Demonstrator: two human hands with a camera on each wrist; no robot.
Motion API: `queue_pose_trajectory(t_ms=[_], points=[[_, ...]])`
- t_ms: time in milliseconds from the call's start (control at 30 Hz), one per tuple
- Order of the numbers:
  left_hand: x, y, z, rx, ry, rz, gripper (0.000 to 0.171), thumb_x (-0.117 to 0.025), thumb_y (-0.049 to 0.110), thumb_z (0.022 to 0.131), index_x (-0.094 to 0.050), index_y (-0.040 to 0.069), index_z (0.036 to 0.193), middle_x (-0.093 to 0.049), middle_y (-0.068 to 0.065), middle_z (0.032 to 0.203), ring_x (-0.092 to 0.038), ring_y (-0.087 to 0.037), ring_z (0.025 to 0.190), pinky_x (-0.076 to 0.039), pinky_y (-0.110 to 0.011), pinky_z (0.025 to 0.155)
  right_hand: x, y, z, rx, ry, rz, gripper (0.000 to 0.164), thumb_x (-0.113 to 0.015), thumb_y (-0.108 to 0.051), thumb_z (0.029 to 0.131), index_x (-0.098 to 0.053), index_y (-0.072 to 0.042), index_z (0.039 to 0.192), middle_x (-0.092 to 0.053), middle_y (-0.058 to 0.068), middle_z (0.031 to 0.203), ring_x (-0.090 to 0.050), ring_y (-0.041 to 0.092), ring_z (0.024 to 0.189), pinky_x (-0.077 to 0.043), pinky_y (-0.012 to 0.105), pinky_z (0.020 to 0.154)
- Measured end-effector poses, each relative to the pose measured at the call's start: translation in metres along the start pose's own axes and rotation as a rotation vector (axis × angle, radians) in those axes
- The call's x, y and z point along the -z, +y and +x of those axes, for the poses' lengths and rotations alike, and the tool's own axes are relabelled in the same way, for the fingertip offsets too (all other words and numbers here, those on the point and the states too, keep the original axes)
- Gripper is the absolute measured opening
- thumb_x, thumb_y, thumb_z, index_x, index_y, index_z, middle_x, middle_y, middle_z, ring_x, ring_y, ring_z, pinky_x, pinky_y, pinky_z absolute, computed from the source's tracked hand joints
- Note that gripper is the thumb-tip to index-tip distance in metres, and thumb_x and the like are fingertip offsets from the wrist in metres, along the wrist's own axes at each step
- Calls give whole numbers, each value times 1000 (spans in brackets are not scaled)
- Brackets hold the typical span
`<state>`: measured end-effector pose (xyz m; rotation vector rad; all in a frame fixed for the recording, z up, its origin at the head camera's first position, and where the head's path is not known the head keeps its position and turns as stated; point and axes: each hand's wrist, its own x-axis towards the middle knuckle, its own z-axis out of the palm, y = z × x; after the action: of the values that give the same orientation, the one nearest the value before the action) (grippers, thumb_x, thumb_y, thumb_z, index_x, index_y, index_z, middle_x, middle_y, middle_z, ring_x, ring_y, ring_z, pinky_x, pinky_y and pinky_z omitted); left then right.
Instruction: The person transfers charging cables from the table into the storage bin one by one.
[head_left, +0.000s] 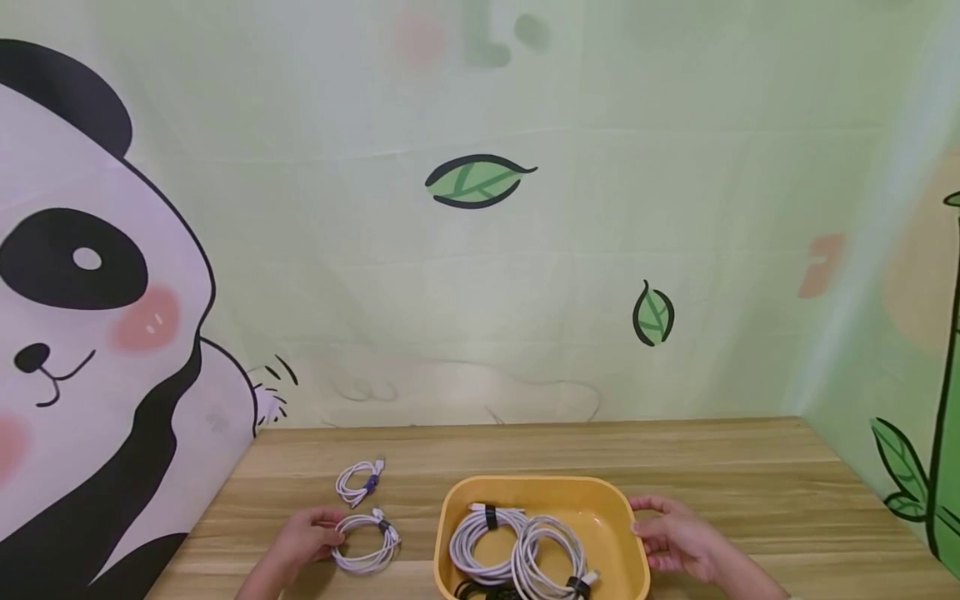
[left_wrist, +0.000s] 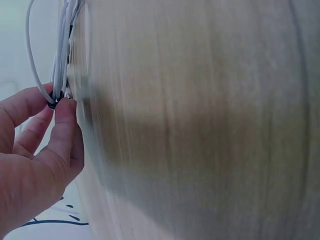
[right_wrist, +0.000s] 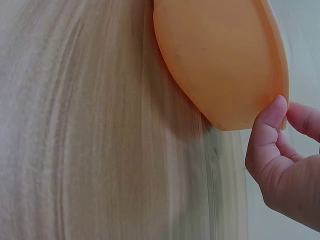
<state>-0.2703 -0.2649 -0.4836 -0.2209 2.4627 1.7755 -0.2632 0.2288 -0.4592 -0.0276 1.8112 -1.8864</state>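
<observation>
My left hand (head_left: 306, 537) pinches the left side of a coiled white cable (head_left: 367, 557) between thumb and fingers. In the left wrist view the coil (left_wrist: 61, 55) rises from the fingertips, a dark band showing at the pinch. On the right, my right hand (head_left: 678, 537) grips the rim of a yellow plastic bin (head_left: 542, 483), thumb against the wall and fingers around the edge, as the right wrist view shows of the bin's side (right_wrist: 220, 60). Inside the bin lie two larger coiled white cables (head_left: 480, 560) (head_left: 551, 546) with black straps, and a black cable (head_left: 487, 590) partly cut off by the frame.
A smaller white cable coil (head_left: 358, 483) with a blue strap lies on the wooden table (head_left: 712, 450), just behind the one at my left hand. Behind the table's back edge hangs a pale green backdrop (head_left: 360, 250) printed with leaves and a panda.
</observation>
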Motion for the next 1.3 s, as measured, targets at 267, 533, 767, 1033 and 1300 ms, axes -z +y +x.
queue_pose_trajectory(t_ms=[267,533,767,1033,1300], points=[[4,0,-3,-27,-65,-37,37,-53,-10,72,-43,-23,105,-58,-1,75,-57,-11,67,-50,-23,61,0,1,-1,8,-16,5,52,-55,-9,81,-29,4,124,-58,-3,64,-54,5,55,-48,17,50],[7,-1,-2,-33,-121,-73,37,-54,-8,75,-42,-23,107,-58,-1,77,-57,-12,70,-50,-25,63,1,1,-1,12,-21,4,51,-55,-9,81,-30,4,124,-58,-3,64,-54,5,55,-49,17,50],[5,6,-4,-29,-130,-92,39,-55,-6,75,-44,-19,110,-57,-3,80,-57,-14,72,-51,-25,65,0,0,-2,13,-18,6,53,-55,-9,81,-28,5,125,-57,-3,64,-54,5,54,-49,17,50],[4,14,-4,-26,-163,-134,40,-57,-2,77,-46,-14,113,-58,-1,83,-57,-12,75,-51,-24,67,0,0,-2,14,-17,2,55,-55,-9,81,-27,6,126,-58,-2,65,-54,5,55,-49,17,50],[0,25,-5,-34,-182,-148,41,-56,-2,77,-45,-13,115,-59,-2,84,-58,-14,76,-52,-26,70,-1,-1,-1,14,-20,4,55,-55,-9,81,-27,6,126,-58,-2,65,-54,5,55,-49,17,50]])
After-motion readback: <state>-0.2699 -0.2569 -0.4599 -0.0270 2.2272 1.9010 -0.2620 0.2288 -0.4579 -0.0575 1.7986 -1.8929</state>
